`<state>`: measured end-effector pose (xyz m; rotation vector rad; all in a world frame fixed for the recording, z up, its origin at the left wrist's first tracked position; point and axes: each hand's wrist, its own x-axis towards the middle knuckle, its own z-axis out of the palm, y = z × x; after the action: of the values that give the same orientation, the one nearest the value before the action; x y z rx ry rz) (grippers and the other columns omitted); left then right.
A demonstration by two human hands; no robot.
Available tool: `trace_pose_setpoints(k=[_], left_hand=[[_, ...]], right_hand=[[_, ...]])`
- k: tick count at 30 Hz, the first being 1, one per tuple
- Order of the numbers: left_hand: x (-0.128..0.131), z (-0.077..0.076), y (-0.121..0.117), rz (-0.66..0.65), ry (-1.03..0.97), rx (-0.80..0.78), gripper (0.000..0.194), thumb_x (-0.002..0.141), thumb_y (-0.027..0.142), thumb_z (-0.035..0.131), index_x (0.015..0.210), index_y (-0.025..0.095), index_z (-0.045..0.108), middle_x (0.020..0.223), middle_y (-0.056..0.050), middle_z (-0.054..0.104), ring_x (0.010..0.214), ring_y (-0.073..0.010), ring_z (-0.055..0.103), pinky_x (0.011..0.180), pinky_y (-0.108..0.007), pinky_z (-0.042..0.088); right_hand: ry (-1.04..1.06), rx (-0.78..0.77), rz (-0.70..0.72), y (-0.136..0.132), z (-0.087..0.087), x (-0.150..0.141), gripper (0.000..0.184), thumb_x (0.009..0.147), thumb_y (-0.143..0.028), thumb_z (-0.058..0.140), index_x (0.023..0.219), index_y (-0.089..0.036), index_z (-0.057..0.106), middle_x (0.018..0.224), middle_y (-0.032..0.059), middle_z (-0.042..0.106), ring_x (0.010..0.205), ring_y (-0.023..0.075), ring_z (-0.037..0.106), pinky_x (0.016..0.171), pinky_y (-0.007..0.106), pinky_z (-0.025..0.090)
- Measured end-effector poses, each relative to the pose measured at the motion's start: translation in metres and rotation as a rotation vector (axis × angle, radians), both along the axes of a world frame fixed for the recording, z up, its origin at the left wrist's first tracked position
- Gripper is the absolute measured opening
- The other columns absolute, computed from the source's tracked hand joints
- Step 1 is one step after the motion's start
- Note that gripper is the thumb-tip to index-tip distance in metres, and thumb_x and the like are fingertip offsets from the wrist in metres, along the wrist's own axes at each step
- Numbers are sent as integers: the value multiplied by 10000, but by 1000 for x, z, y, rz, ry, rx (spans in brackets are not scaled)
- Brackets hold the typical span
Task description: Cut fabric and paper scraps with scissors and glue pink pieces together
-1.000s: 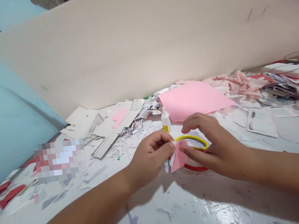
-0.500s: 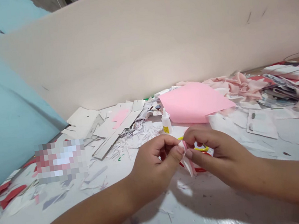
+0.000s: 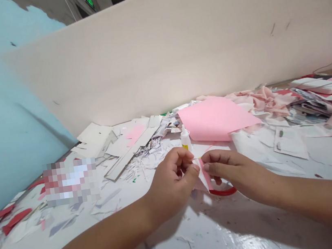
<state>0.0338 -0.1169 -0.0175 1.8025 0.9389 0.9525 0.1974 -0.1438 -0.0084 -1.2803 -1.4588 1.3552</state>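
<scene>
Between my hands is a small pink-and-white folded piece of paper, slanting down toward the table. My left hand pinches its left side between thumb and fingers. From the right, my right hand pinches the pink edge near the top. Just below and behind lies a red curved handle, probably of scissors, mostly covered by my right hand. A small white glue bottle with a yellow label stands upright just beyond my left fingers.
A large pink sheet lies behind the bottle. Cut white card and paper shreds are at the left back, red scraps at far left. Crumpled pale pink material and papers pile up at right. A beige partition rises behind.
The piece has been spread wider and shows more of its white and pink faces. My right fingers have shifted along its edge. The view has tilted up slightly.
</scene>
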Motion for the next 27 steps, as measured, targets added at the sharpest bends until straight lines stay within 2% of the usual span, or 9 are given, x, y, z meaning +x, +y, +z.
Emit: trace_pose_setpoints(k=[3, 9, 14, 19, 23, 27], left_hand=[[-1, -1, 1, -12, -12, 5, 101, 803, 298, 499, 865, 233, 452, 658, 59, 455, 577, -71, 439, 538, -204, 383], [-5, 15, -7, -18, 36, 105, 117, 793, 281, 515, 886, 241, 457, 654, 59, 493, 579, -78, 485, 540, -207, 403], [-4, 12, 2, -36, 22, -60, 125, 800, 268, 504, 902, 222, 450, 637, 58, 494, 573, -71, 506, 553, -203, 408], [-3, 5, 12, -139, -104, -189, 141, 797, 249, 518, 901, 199, 436, 648, 50, 509, 584, -70, 539, 593, -214, 432], [-3, 5, 10, -189, -176, -233, 149, 794, 264, 527, 895, 203, 436, 668, 50, 507, 576, -70, 533, 582, -220, 435], [-3, 5, 8, -185, -185, -212, 146, 787, 268, 543, 878, 204, 448, 641, 61, 497, 576, -65, 530, 584, -207, 433]], right_hand=[[70, -34, 24, 2, -3, 0, 138, 795, -273, 480, 703, -174, 506, 588, -38, 485, 542, 84, 437, 524, 225, 339], [240, -73, 119, -3, 2, -4, 176, 810, -288, 482, 677, -173, 477, 570, -42, 471, 506, 72, 382, 465, 208, 277], [279, -121, 130, 3, -2, -3, 118, 797, -213, 459, 693, -169, 492, 588, -12, 560, 517, 82, 421, 489, 219, 296], [312, -119, 116, 7, -11, 0, 93, 780, -218, 484, 702, -172, 509, 587, -15, 574, 517, 82, 437, 520, 230, 308], [286, -99, 128, 4, -11, 0, 112, 790, -248, 494, 716, -167, 517, 589, -16, 566, 493, 75, 395, 478, 218, 269], [239, -65, 141, 2, -8, 0, 137, 791, -288, 518, 733, -164, 510, 622, -1, 584, 536, 91, 448, 506, 226, 315]])
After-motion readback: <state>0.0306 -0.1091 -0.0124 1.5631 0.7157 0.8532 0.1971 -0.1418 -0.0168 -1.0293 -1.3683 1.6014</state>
